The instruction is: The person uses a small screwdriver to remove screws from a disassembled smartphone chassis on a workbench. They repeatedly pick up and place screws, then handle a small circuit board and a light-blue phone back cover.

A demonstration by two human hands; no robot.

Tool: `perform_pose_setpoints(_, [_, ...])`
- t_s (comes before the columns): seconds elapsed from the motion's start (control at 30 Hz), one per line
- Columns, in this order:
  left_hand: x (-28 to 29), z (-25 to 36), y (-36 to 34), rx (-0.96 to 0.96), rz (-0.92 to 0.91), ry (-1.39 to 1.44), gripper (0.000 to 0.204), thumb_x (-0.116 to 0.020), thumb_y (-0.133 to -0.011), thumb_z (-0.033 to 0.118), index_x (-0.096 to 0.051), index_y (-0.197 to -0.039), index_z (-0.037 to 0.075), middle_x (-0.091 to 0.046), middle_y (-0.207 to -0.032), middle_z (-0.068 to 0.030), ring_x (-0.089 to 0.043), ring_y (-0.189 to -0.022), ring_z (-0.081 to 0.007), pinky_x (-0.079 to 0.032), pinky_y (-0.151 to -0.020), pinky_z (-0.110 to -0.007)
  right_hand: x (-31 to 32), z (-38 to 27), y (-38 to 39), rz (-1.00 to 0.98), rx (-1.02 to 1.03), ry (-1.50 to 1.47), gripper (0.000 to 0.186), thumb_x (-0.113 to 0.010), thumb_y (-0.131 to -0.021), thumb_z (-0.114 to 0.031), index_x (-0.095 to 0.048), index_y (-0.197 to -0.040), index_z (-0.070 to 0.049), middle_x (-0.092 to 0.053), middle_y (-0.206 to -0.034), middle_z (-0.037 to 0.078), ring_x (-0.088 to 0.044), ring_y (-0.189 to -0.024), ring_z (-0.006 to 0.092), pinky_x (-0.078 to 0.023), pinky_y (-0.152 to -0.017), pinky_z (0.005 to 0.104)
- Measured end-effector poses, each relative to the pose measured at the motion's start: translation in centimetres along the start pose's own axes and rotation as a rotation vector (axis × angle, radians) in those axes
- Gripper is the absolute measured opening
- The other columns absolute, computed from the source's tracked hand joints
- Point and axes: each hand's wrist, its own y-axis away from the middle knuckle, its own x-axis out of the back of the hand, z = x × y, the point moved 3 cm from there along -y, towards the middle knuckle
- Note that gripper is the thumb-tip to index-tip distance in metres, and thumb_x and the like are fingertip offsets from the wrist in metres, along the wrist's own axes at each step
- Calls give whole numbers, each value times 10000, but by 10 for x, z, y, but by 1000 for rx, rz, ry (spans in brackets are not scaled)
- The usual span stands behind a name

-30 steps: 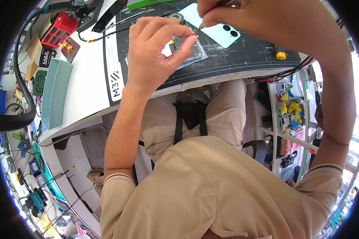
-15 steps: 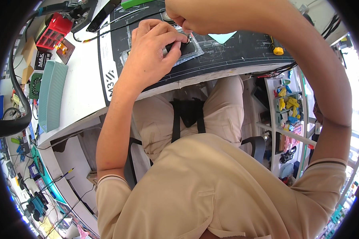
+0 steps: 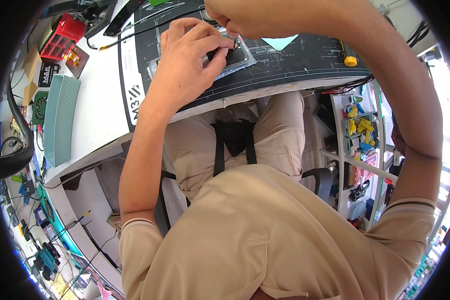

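My left hand [image 3: 185, 62] rests over a flat black part [image 3: 238, 56] on the desk mat, its thumb and forefinger pinched together at the part's edge. Under that part lies a clear plastic bag [image 3: 247, 64], which sticks out on both sides of my left hand. My right hand [image 3: 230, 19] reaches in from the right, bent at the wrist, with its fingers curled close beside the left fingertips. The picture's upper edge cuts it off, and whatever its fingers hold is hidden.
Right of my hands a pale blue sheet [image 3: 280, 42] and a yellow round object [image 3: 350, 61] lie on the black mat [image 3: 310, 62]. Leftward are a grey-green tray [image 3: 62, 120], a red rack [image 3: 62, 37] and a black cable [image 3: 150, 30]. Shelves [image 3: 342, 155] with bins stand below right.
The view has shifted slightly, moving desk things a little to the left. Both hands keep almost the same pose around the black part.
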Motion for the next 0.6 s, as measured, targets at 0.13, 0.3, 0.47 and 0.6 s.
perform_pose_setpoints(0.13, [1,1,1,-1,7,-12,159,-751,-943,174,-824,-1083,159,-726,-1137,13,-537,-1279,-278,-379,-1125,-474,1,-2,2,15,-34,-72,180,-730,-847,-123,-814,-923,18,-765,-869,214,-735,-775,342,-602,-748,431])
perform_pose_setpoints(0.3, [-1,-1,1,-3,7,-19,166,-772,-931,181,-831,-1085,166,-726,-1129,14,-540,-1277,-275,-382,-1123,-473,-1,1,-3,-23,14,-1,181,-738,-850,-123,-821,-941,9,-772,-884,208,-736,-779,336,-603,-756,420])
perform_pose_setpoints(0.47, [-1,-1,1,3,8,-2,171,-780,-923,180,-833,-1086,167,-724,-1121,13,-541,-1277,-270,-381,-1125,-473,-3,2,-1,-5,-41,-21,179,-752,-843,-124,-824,-946,3,-774,-895,211,-747,-803,339,-607,-768,419])
perform_pose_setpoints(0.6, [0,-2,2,11,-1,4,174,-785,-918,180,-833,-1085,164,-723,-1117,13,-541,-1272,-269,-378,-1124,-472,-3,-1,-1,-4,-81,13,179,-761,-838,-127,-824,-944,3,-775,-901,214,-754,-819,344,-608,-768,424])
